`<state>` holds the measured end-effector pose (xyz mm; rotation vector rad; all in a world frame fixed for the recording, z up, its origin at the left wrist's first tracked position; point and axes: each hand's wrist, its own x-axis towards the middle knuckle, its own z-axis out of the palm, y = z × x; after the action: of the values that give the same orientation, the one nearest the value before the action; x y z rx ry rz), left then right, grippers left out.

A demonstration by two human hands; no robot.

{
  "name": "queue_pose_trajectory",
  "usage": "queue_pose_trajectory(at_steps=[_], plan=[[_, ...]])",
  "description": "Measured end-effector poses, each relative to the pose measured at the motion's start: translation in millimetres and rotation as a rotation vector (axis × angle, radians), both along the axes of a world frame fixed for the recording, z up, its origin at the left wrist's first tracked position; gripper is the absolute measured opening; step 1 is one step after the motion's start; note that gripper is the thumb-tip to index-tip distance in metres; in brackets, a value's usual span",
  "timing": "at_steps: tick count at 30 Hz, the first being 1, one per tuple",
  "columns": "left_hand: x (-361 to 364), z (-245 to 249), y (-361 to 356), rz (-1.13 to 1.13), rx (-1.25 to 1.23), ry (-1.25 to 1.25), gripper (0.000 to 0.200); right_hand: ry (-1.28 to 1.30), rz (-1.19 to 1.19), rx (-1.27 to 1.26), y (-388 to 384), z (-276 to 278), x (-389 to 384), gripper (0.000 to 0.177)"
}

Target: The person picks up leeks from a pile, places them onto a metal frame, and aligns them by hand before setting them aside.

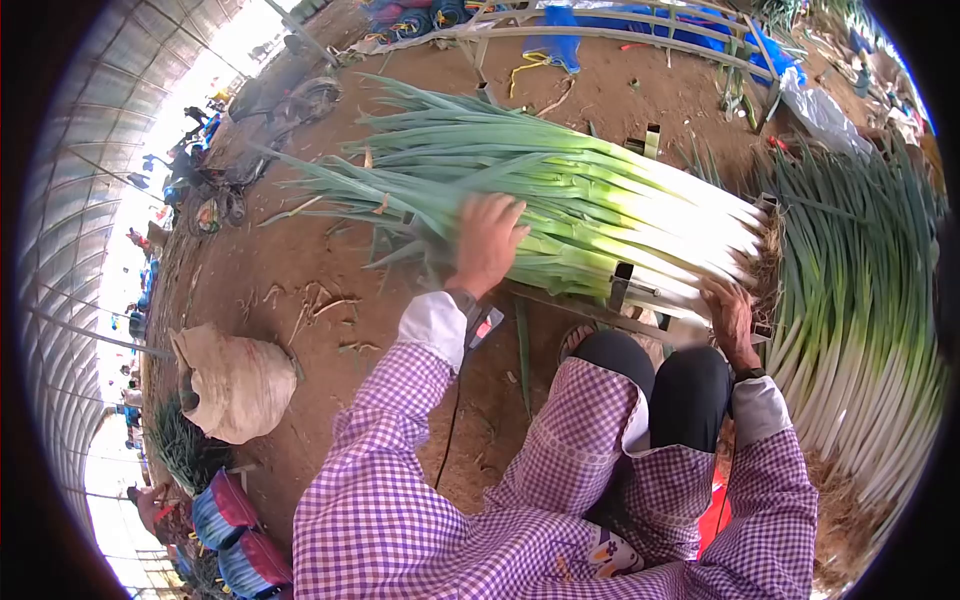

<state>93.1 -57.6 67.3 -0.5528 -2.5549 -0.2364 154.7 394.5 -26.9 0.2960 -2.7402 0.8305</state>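
Note:
A thick bundle of green onions [600, 190] lies across a low metal rack [622, 284] before me, leaves to the left and white root ends to the right. My left hand [487, 240] rests on the green leaves, fingers bent and slightly blurred, with none of the leaves visibly enclosed. At the near right end, my right hand [732, 318] touches the white stalks close to the roots, its fingers curled over them. The undersides of the fingers are partly hidden.
More green onions [850, 290] are piled on the right. A pale sack [240, 385] stands on the dirt floor at the left, with blue and red bundles [228, 510] below it. Behind the rack are a metal frame [640, 40] and blue netting [552, 38].

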Motion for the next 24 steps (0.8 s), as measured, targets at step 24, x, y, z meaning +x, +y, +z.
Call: queue_pose_trajectory(at_steps=[24], plan=[[30,39,-287,0.744,0.135,0.025,0.022,-0.011,0.009,-0.015,6,-5,-1,0.028]])
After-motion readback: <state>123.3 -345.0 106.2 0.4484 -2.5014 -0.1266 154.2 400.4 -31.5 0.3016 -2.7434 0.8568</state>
